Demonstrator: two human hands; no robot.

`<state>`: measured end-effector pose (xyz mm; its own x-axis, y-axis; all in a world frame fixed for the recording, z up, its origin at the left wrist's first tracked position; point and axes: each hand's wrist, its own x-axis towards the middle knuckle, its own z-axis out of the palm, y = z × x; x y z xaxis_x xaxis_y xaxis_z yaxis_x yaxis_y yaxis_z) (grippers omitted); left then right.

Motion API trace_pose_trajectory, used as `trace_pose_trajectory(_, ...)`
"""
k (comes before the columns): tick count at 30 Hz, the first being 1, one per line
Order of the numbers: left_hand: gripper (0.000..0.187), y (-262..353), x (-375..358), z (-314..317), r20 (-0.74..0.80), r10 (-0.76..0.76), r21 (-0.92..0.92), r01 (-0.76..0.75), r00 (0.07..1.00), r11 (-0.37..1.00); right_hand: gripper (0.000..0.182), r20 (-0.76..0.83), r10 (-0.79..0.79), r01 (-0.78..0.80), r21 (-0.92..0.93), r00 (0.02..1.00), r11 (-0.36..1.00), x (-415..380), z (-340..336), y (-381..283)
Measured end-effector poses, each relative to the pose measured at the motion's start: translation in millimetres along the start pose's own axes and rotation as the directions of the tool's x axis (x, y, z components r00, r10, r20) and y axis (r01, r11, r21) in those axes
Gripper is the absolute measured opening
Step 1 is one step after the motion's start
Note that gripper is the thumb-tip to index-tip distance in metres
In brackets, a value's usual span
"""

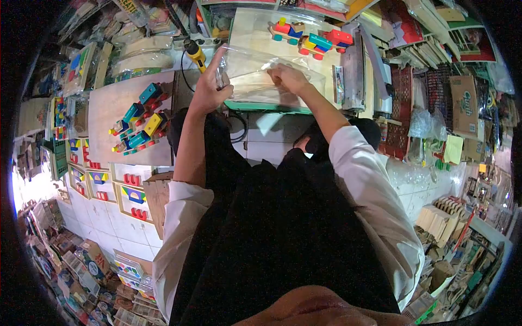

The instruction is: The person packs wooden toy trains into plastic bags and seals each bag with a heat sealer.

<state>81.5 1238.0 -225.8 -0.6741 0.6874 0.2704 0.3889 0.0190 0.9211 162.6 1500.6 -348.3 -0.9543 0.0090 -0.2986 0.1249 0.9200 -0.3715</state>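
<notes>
Over the wooden work board in front of me lies a sheet or bag of clear plastic film (251, 81). My left hand (209, 89) grips its left edge, thumb on one side and fingers raised on the other. Toward the middle of the film, my right hand (288, 80) has its fingers curled down onto the plastic; whether they pinch it is hidden. Beyond the hands, a wooden toy train (318, 43) with red, blue, yellow and green parts stands near the board's far edge.
More toy trains (142, 122) stand on a board at my left, above trays of colored blocks (133, 194). A yellow-and-black power tool (194, 54) with a cable is beside the left hand. A long grey device (356, 70) borders the work board's right side. Crowded shelves surround me.
</notes>
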Motion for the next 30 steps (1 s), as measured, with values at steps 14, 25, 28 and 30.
trace_pose_trajectory(14,0.095,13,1,10,-0.203,0.17,0.027,-0.168,0.964,0.985,0.028,-0.276,-0.14,0.048,-0.316,0.951,0.948,0,-15,61)
trace_pose_trajectory(25,0.06,22,-26,17,-0.436,0.515,0.727,-0.049,0.738,0.685,0.039,0.167,-0.076,0.115,-0.242,0.983,0.963,-21,-33,79)
trace_pose_trajectory(28,0.02,64,-54,86,0.38,0.123,0.236,-0.225,0.917,0.945,0.037,0.071,0.161,-0.146,-0.188,0.984,0.971,-30,-31,63)
trace_pose_trajectory(30,0.025,54,-68,141,0.348,0.327,0.318,-0.439,0.879,0.841,0.036,0.129,0.077,-0.04,-0.268,0.989,0.963,-37,-44,41)
